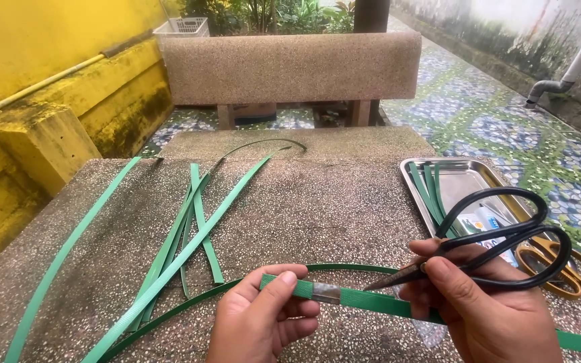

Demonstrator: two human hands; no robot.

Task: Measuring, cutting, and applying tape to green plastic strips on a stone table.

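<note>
- Two hands sit low in my view, both busy with one green plastic strap (pixel 371 302) that lies across the speckled stone table (pixel 317 208)
- My left hand (pixel 260 321) pinches the strap near its cut end, thumb on top and fingers curled under, closed on the band
- A short clear or silvery patch, like tape, wraps the strap just right of my left thumb; I cannot tell what it is made of
- My right hand (pixel 485 309) grips the black scissors (pixel 499 245) around the blades rather than through the loops, so the hand is closed on the tool
- The scissors' tips point left and touch, or nearly touch, the strap at the taped patch; the blades look shut
- The strap runs on under my right hand to the lower right edge of the picture, and its other run curves back in a long arc across the table towards the lower left
- Several loose green strap lengths (pixel 189 235) lie fanned on the table's left half, well apart from my hands
- A metal tray (pixel 455 176) rests on the right of the table with a few short green strips in it
- Yellow-handled scissors (pixel 576 272) lie just beside the tray, partly under the black loops
- A stone bench (pixel 290 67) stands beyond the table
</note>
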